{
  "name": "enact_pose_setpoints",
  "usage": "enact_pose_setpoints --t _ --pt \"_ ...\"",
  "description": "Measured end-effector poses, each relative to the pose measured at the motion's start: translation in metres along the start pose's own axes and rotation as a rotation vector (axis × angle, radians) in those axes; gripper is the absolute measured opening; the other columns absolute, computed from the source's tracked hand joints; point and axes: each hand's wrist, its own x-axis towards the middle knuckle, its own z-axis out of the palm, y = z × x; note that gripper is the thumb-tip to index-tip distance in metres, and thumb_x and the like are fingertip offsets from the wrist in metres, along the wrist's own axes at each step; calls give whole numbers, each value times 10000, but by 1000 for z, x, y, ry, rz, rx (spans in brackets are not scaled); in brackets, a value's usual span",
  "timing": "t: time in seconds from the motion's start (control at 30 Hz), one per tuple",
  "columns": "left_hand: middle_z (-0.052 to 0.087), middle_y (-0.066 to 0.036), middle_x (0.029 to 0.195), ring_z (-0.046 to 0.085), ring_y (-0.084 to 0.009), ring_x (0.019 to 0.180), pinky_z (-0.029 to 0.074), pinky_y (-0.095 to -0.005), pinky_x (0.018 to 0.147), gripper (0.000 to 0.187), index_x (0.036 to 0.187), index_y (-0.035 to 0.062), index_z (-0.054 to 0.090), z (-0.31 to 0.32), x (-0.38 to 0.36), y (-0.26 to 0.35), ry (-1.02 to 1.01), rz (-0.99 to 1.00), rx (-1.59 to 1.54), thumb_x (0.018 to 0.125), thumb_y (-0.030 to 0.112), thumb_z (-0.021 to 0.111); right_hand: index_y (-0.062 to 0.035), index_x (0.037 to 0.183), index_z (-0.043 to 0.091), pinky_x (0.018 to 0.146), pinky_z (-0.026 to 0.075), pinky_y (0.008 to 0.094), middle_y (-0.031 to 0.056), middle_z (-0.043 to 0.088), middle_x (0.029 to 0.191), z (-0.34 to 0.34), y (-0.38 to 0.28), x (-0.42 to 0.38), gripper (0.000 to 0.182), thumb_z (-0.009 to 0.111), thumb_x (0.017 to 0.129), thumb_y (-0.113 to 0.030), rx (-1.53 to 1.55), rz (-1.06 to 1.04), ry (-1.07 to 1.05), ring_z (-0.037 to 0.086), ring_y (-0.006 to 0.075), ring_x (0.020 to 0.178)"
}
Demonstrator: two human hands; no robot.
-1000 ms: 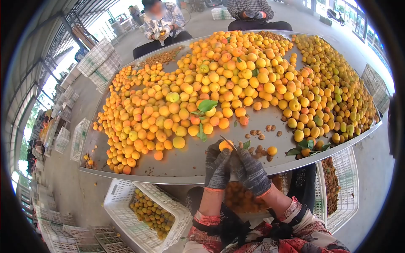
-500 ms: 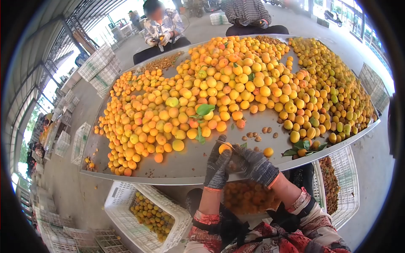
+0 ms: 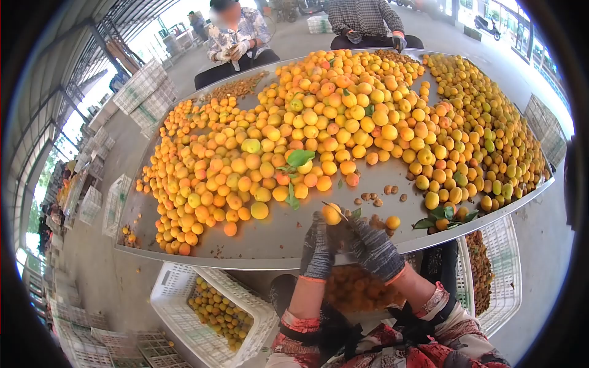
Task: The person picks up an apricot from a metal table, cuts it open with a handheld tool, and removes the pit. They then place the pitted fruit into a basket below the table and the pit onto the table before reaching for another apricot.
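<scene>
Apricot sits at the fingertips of the gloved left hand, which grips it just above the near part of the metal table. A thin dark tool, possibly a blade, lies against the fruit and slants down towards the right hand. Whether the right fingers are closed on it cannot be confirmed; they are partly hidden.

Hazard, as judged: should the fruit turn or its skin prove slick, the tool could slip towards the left fingertips. A loose hold could also drop the fruit among the pits.

Just beyond the right hand lie brown pits and a single loose apricot. Further out, the main heap covers much of the table. A white crate of fruit stands below the near edge.
</scene>
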Motion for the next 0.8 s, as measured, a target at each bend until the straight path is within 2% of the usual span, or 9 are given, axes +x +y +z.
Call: enact_pose_setpoints --t 0.03,0.07,0.2,0.33,0.47,0.53,0.6,0.73,0.8 --pt "569 -93 1033 564 -145 896 493 -251 727 376 1137 22 500 -4 -1 3 -25 -105 -225 903 315 480 22 1180 463 759 449 346 180 573 978 -1 4 0 389 568 816 -66 2 0 -3 569 295 892" --pt "569 -93 1033 564 -145 896 493 -251 727 376 1137 22 500 -5 -2 5 -25 -106 -225 903 315 480 21 1182 464 746 449 348 175 568 988 -3 7 0 394 573 815 -72 130 35 -69 568 286 886" --pt "571 -79 1031 560 -125 873 484 -244 696 372 1153 12 508 -6 0 2 -13 84 -217 894 279 505 17 1194 455 680 453 357 176 556 1000 -7 11 3 397 566 822 -67 247 112 -277 571 283 842" --pt "563 -64 1045 534 -136 899 448 -261 772 380 1150 -5 509 18 -6 -3 146 81 -293 879 260 533 26 1164 475 692 466 331 187 550 1017 6 -15 2 347 543 829 -34 372 236 -9 572 292 869" --pt "559 -63 1057 522 -133 917 442 -264 787 385 1153 -7 507 23 -6 -11 129 108 -362 880 263 528 39 1182 462 837 433 346 177 534 1082 4 -15 -7 380 544 814 -12 414 346 -66 539 287 995" --pt "558 -64 1055 515 -124 894 442 -256 778 378 1144 -1 514 12 -8 -1 58 119 -106 881 270 523 44 1177 465 878 415 358 174 529 1099 -3 -8 -10 385 552 807 -16 441 356 -143 528 283 1026" --pt "559 -64 1046 516 -129 916 438 -251 792 359 1139 -2 516 3 -11 13 -8 87 -104 894 260 498 43 1152 484 891 403 386 175 532 1093 -16 2 -7 369 567 800 -27 -13 -20 -182 534 277 1015" --pt "556 -67 1041 510 -120 899 440 -252 779 375 1135 1 517 4 -10 10 -57 108 -177 881 276 527 40 1122 509 890 407 389 181 531 1094 -17 4 -2 338 572 799 -40 199 58 -187 532 300 1013" --pt "557 -68 1038 509 -122 900 438 -255 782 370 1126 -1 520 13 -8 -5 27 137 -213 882 277 525 28 1124 514 894 405 386 182 525 1109 -18 -11 4 328 555 804 -28 -128 -33 -144 523 307 1028"
